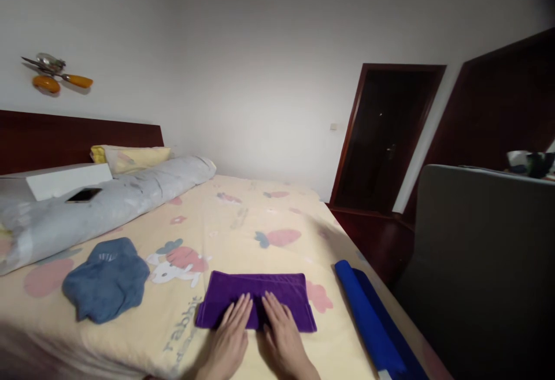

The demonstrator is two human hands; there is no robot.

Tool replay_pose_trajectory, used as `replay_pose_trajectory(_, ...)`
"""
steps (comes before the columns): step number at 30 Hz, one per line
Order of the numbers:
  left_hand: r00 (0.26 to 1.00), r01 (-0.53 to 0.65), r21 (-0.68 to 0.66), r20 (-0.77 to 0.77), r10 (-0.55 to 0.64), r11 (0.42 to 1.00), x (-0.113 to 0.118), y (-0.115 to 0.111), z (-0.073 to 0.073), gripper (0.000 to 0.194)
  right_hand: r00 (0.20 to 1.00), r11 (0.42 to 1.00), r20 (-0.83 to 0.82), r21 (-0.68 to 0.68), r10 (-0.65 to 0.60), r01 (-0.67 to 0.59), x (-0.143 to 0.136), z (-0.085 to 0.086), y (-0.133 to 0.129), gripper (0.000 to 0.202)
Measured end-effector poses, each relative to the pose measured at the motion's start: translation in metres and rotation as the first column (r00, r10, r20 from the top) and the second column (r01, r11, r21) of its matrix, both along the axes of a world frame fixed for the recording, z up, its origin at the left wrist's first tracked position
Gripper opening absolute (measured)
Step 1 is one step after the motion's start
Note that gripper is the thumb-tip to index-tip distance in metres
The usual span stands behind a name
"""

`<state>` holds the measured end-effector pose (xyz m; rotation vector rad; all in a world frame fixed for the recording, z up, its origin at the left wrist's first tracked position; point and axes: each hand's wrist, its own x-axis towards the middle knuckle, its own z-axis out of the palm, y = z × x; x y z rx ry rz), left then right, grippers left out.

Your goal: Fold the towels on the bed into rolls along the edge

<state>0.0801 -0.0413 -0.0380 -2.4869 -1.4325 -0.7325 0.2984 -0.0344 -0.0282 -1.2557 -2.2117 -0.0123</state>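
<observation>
A folded purple cloth lies flat on the bed, near its front edge. My left hand rests on the cloth's left part with its fingers stretched out. Beside it, my right hand lies on the right part, fingers also extended. A small gap separates the two hands, and neither grips the fabric. To the left a crumpled blue-grey cloth sits on the patterned sheet. On the right is a blue folded or rolled cloth along the bed's edge.
A long grey rolled quilt crosses the left side, with a phone and a white box on it. A yellow pillow is behind. At the right stands a dark grey panel; a door is farther back.
</observation>
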Motion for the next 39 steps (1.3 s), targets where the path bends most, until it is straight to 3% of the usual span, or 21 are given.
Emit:
replay_pose_trajectory(2, 0.999, 0.036, -0.058, -0.031, -0.038, 0.998, 0.016, 0.001, -0.006, 0.077, 0.996, 0.997, 0.045, -0.038, 0.072, -0.071, -0.014, -0.003, -0.002, 0.063)
replay_pose_trajectory(5, 0.998, 0.04, -0.128, -0.05, -0.047, 0.991, 0.015, 0.006, -0.015, 0.075, 0.992, 0.994, 0.085, -0.056, 0.098, -0.093, -0.011, -0.012, -0.001, 0.064)
replay_pose_trajectory(14, 0.996, -0.018, -0.138, -0.09, 0.006, 0.99, -0.06, 0.002, 0.002, 0.068, 0.985, 0.981, 0.128, -0.145, -0.112, 0.13, 0.067, -0.017, -0.005, 0.056)
replay_pose_trajectory(19, 0.998, 0.025, -0.124, -0.057, -0.033, 0.992, -0.104, 0.008, -0.004, 0.069, 0.981, 0.977, 0.105, -0.12, -0.163, 0.175, 0.1, -0.022, 0.0, 0.06)
replay_pose_trajectory(22, 1.0, 0.022, -0.131, -0.011, -0.024, 0.991, -0.114, 0.013, -0.006, 0.068, 0.981, 0.976, 0.103, -0.128, -0.165, 0.178, 0.106, -0.019, 0.005, 0.06)
replay_pose_trajectory(25, 0.998, -0.005, -0.123, 0.068, 0.013, 0.992, -0.112, 0.017, -0.002, 0.065, 0.981, 0.97, 0.101, -0.163, -0.164, 0.179, 0.103, -0.006, 0.008, 0.061)
replay_pose_trajectory(28, 0.981, -0.038, -0.129, 0.182, 0.061, 0.991, -0.108, 0.02, 0.006, 0.053, 0.989, 0.967, 0.027, -0.204, -0.148, 0.15, 0.099, 0.014, 0.007, 0.058)
replay_pose_trajectory(33, 0.906, -0.076, -0.221, 0.393, 0.16, 0.972, -0.113, 0.02, 0.015, 0.036, 0.969, 0.944, -0.176, -0.31, -0.175, 0.114, 0.105, 0.037, 0.007, 0.03)
replay_pose_trajectory(36, 0.836, -0.063, -0.309, 0.503, 0.219, 0.949, -0.116, 0.022, 0.013, 0.034, 0.914, 0.933, -0.37, -0.359, -0.166, 0.024, 0.107, 0.036, 0.01, 0.025)
replay_pose_trajectory(39, 0.78, -0.051, -0.35, 0.571, 0.256, 0.935, -0.114, 0.031, 0.008, 0.038, 0.838, 0.927, -0.52, -0.373, -0.168, -0.046, 0.105, 0.025, 0.019, 0.029)
